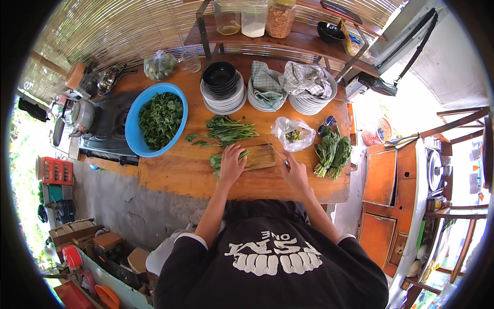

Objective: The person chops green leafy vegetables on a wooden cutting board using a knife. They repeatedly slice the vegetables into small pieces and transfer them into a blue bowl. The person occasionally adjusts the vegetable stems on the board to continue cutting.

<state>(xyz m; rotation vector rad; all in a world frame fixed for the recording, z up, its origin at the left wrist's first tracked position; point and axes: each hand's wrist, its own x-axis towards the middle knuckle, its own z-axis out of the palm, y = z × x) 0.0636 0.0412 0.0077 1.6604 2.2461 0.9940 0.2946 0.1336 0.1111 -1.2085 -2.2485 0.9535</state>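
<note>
My left hand (232, 164) presses a small bunch of leafy greens (215, 161) onto the left end of a worn wooden cutting board (259, 157). The handle of a knife (274, 148) is in my right hand (295, 172), its thin blade angled over the board's right end. Behind the board lies a loose pile of long-stemmed greens (231, 129). An open clear plastic bag (294, 135) with small green pieces stands beyond my right hand. Two bundled greens (332, 154) lie at the table's right. At the left, a blue basin (130, 133) holds many loose leaves.
Along the table's back stand stacked plates with black bowls (220, 77) and cloth-covered dish stacks (308, 83). Jars (281, 19) stand on the shelf above. A gas stove (108, 116) with a kettle (82, 116) is at the left, an orange cabinet (380, 177) at the right.
</note>
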